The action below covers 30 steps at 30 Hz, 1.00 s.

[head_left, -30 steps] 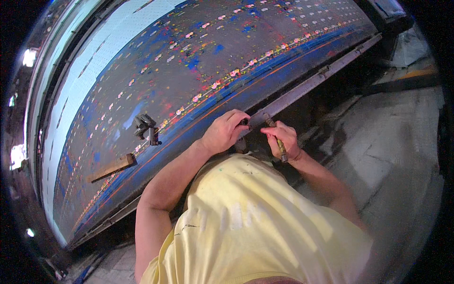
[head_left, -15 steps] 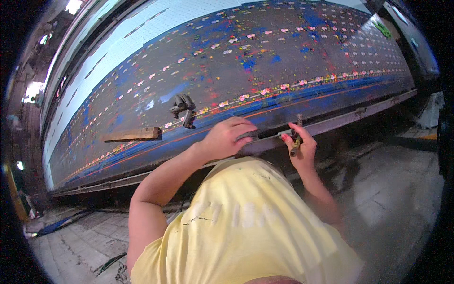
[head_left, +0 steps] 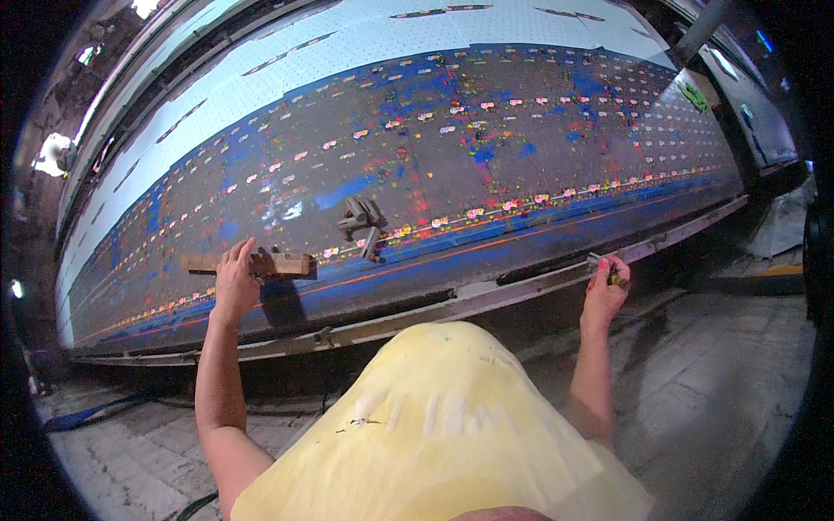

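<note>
My left hand (head_left: 234, 282) reaches over a long wooden block (head_left: 291, 264) on the left of the long table, its fingers closed around the block's middle. A dark shadow falls on the table just below the block. Off to the right, beyond the table's near edge, my right hand (head_left: 605, 293) is closed on a small brass-coloured metal fitting (head_left: 618, 281). A thin metal end sticks out from the fingers toward the table; the rest of the fitting is hidden in the hand. Several dark grey metal pieces (head_left: 360, 221) lie heaped together, right of the wooden block.
The long dark table (head_left: 391, 187) carries rows of small printed motifs with blue, red and yellow paint marks. White dotted sheeting (head_left: 365, 39) covers its far side. A metal rail (head_left: 486, 291) runs along the near edge. A green item (head_left: 692, 95) lies at the far right.
My left hand has left the area beside my right hand, moved left, and taken hold of the wooden block. My right hand has moved right with the metal fitting. The view has shifted slightly.
</note>
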### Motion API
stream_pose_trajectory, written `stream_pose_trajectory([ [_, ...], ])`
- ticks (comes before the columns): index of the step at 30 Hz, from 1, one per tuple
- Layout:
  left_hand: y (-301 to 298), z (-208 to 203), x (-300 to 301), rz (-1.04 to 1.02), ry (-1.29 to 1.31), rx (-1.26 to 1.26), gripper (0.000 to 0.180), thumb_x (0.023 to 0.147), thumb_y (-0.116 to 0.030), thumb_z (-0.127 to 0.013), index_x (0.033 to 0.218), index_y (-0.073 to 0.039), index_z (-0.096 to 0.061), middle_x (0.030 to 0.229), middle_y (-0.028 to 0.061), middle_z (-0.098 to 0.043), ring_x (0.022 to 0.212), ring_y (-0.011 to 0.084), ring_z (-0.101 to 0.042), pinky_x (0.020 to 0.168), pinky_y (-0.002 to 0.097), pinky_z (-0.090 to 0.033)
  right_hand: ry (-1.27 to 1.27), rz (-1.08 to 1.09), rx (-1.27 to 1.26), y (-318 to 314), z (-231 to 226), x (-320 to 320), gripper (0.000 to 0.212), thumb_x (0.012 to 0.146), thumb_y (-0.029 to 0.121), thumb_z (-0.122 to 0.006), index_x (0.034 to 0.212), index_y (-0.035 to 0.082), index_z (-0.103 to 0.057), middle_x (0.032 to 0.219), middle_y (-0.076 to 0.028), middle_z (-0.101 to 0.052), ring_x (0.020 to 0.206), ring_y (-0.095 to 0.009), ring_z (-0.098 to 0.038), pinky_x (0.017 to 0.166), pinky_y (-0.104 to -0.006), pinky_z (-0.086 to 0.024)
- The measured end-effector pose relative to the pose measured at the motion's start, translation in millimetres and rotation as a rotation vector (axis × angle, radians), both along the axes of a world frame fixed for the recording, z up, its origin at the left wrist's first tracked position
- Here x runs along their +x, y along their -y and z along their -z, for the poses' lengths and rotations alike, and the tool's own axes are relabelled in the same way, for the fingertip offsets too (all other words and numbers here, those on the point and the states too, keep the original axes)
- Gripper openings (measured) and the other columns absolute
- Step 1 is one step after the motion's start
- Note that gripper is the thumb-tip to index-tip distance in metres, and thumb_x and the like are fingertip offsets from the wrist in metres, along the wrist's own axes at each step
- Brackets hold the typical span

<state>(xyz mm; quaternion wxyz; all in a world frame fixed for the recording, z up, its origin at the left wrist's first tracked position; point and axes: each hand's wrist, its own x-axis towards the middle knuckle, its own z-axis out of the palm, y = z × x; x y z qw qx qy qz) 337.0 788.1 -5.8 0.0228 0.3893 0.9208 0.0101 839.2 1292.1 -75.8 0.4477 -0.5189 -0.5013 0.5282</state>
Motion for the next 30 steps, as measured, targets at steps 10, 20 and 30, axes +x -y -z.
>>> stream_pose_trajectory([
  [10,27,2,-60,0.184,0.092,-0.064,0.061,0.079,-0.004,-0.088,0.138,-0.012,-0.072,0.131,0.0124,-0.071,0.135,0.0400,-0.063,0.121,0.0548,-0.046,0.303,-0.318,0.511,87,-24,-42,0.027,0.101,0.002,-0.083,0.127,0.004,-0.075,0.112,-0.008,-0.077,0.100,-0.019,-0.074,0.092,-0.0353,-0.060],
  [20,-94,-56,39,0.347,0.287,0.460,0.059,0.089,-0.017,-0.090,0.140,-0.003,-0.065,0.114,0.0206,-0.069,0.100,0.0462,-0.073,0.085,0.0517,-0.059,0.505,-0.265,0.636,111,-47,-30,0.039,0.094,-0.010,-0.082,0.129,0.007,-0.076,0.111,-0.010,-0.066,0.102,-0.028,-0.067,0.090,-0.0371,-0.055],
  [30,-238,-50,206,0.623,0.397,0.326,0.058,0.090,-0.031,-0.089,0.137,-0.004,-0.069,0.115,0.0227,-0.076,0.108,0.0449,-0.074,0.092,0.0535,-0.062,0.370,-0.165,0.518,56,-16,-9,0.031,0.111,0.007,-0.075,0.142,0.007,-0.072,0.120,-0.003,-0.076,0.080,-0.007,-0.065,0.069,-0.0242,-0.053],
])
